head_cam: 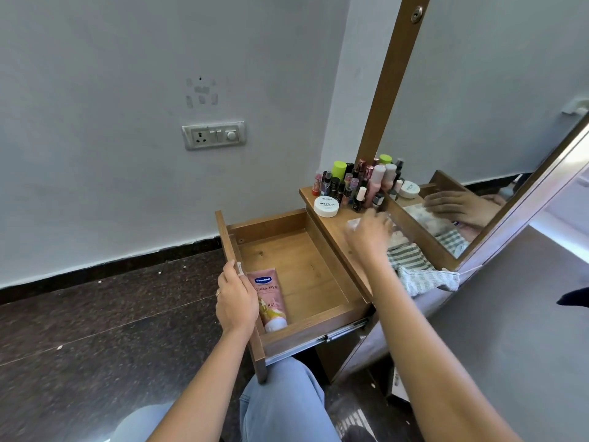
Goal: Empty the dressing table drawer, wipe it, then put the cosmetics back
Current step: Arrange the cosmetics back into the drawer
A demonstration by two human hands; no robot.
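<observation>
**A:** Where is the left grip (237,298)?
**B:** Clasped over the front panel of the open drawer (306,266). A pink Vaseline tube (271,299) lies inside, just right of it.
**A:** And the right grip (369,234)?
**B:** Blurred, above the tabletop (334,234) at a clear packet (352,224); its hold cannot be told. Bottles (357,183) crowd beyond it, with a white jar (325,207) to its left and a striped cloth (414,269) just to its right, before the mirror (478,154)
</observation>
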